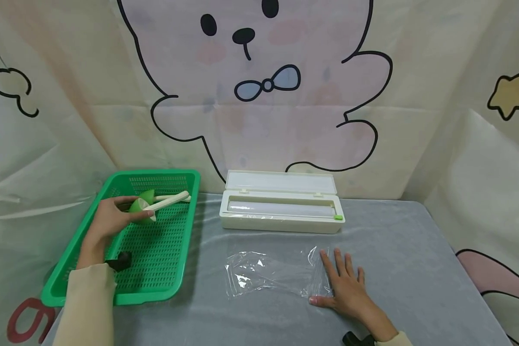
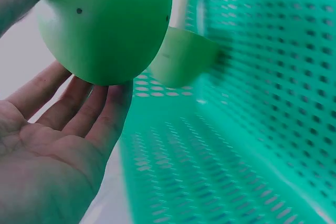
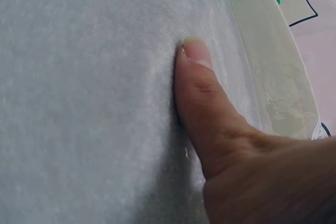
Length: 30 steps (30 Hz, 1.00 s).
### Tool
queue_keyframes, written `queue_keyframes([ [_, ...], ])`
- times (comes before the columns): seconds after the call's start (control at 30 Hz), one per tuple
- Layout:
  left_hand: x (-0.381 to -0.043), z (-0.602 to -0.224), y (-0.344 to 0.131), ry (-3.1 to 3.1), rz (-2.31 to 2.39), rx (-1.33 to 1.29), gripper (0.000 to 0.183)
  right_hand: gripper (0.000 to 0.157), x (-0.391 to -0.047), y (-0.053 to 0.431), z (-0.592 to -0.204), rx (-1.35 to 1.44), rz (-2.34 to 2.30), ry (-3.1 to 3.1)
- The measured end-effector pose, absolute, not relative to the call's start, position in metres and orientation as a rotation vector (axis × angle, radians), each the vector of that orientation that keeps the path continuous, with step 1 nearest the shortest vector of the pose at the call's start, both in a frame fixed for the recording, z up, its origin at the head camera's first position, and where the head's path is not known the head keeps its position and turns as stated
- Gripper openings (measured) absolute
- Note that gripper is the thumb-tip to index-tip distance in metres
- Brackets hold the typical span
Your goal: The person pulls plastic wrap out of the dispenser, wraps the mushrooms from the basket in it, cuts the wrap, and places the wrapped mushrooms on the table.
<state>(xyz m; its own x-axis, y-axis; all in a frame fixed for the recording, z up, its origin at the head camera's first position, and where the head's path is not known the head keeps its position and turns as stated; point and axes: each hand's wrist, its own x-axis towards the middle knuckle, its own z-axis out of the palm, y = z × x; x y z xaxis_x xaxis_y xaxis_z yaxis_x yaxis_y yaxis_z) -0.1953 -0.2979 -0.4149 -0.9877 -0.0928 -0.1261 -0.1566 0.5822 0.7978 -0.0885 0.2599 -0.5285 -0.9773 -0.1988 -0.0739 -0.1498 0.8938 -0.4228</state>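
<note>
My left hand (image 1: 112,216) holds a ladle (image 1: 169,201) by its green bowl, over the green basket (image 1: 183,269). Its white handle points up to the right. Small dark dots mark the rounded underside of the bowl in the left wrist view, where the fingers support it from below. Behind it a second green ladle (image 2: 181,59) stays in the basket. My right hand (image 1: 346,288) lies with fingers spread at the right end of a sheet of clear plastic film (image 1: 272,271), which is flat but wrinkled on the table. The right wrist view shows the thumb (image 3: 202,90) stretched out.
A white cling film dispenser (image 1: 281,224) stands at the back of the table, its lid (image 1: 281,182) up and a roll (image 1: 281,208) inside. Grey cloth (image 1: 393,250) covers the table. Printed fabric (image 1: 450,144) hangs behind and at the sides.
</note>
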Motion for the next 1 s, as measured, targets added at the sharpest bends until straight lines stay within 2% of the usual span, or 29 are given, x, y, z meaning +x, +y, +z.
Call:
queue_keyframes([
  [0.33,-0.184,-0.377,-0.275,2.827,1.461,-0.099,0.077,0.125,-0.089,0.259,-0.527,-0.288,-0.631,2.938],
  [0.6,-0.178,-0.365,-0.250,2.836,1.577,0.001,0.066,0.126,-0.090,0.260,-0.530,-0.273,-0.618,2.923],
  [1.0,-0.172,-0.364,-0.211,2.841,1.595,0.138,0.065,0.127,-0.089,0.260,-0.530,-0.269,-0.605,2.937],
])
